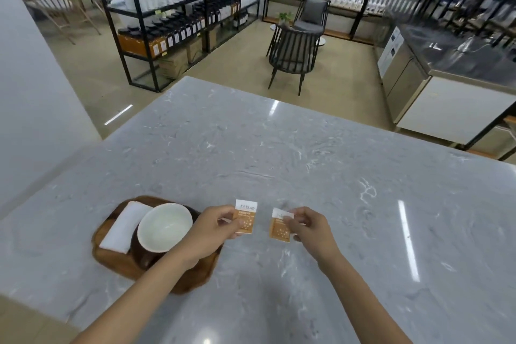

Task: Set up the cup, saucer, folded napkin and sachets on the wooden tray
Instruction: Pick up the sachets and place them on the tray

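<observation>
Your left hand point(215, 232) pinches one orange sachet point(245, 217) and your right hand point(312, 227) pinches another sachet point(280, 227), both at lower centre above the grey surface point(279, 153). Lower left, the wooden tray point(111, 257) holds the folded napkin point(122, 227) beside the white cup point(164, 226).

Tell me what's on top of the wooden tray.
On the wooden tray lie a folded white napkin and a white cup. The left hand covers the tray's right end, and any saucer under the cup is hidden.
</observation>
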### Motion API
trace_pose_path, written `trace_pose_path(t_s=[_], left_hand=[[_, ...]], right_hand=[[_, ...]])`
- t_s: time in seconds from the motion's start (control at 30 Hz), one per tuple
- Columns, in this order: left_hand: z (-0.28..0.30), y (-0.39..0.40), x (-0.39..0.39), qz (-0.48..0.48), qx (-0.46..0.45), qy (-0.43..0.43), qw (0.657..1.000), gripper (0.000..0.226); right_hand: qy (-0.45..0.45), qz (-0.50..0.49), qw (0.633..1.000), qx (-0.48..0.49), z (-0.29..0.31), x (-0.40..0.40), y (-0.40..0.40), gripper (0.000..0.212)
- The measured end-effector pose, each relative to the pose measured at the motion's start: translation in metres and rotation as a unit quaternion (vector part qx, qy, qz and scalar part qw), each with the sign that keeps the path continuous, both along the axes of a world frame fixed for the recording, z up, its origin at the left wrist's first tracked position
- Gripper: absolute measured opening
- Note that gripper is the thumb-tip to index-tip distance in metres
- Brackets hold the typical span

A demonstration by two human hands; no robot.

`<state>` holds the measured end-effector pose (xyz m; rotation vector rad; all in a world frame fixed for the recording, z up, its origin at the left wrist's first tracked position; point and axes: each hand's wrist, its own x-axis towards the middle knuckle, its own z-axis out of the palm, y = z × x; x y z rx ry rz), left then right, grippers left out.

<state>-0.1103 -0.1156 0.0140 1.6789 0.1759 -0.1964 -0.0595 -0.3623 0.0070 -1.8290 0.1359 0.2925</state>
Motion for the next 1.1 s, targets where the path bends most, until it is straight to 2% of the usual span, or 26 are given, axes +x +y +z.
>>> trace_pose_path(t_s=[0.1, 0.23, 0.33, 0.5, 0.73, 0.9, 1.1], left_hand=[[-0.004, -0.010, -0.011, 0.024, -0.033, -0.010, 0.999, 0.019], [-0.007, -0.026, -0.025, 0.034, -0.052, -0.022, 0.998, 0.023], [-0.006, -0.036, -0.035, 0.051, -0.085, -0.019, 0.995, 0.024], [-0.005, -0.046, -0.052, 0.039, -0.112, -0.047, 0.992, 0.012], [-0.011, -0.046, -0.079, 0.068, -0.161, -0.044, 0.984, 0.025], [-0.022, -0.042, -0.100, 0.146, -0.155, -0.035, 0.976, 0.035], [-0.040, -0.035, -0.119, 0.295, -0.178, -0.008, 0.939, 0.021]], right_hand=[[0.013, 0.020, 0.997, 0.077, 0.022, -0.019, -0.009, 0.004], [0.016, 0.044, 0.992, 0.116, 0.037, -0.038, -0.009, 0.016], [0.018, 0.043, 0.992, 0.114, 0.039, -0.047, -0.006, 0.020], [0.027, 0.040, 0.992, 0.119, 0.032, -0.057, -0.002, 0.021], [0.042, 0.057, 0.986, 0.151, 0.019, -0.073, 0.013, 0.026], [0.057, 0.073, 0.985, 0.146, 0.006, -0.082, 0.028, 0.020], [0.094, 0.095, 0.980, 0.148, -0.008, -0.090, 0.049, 0.013]])
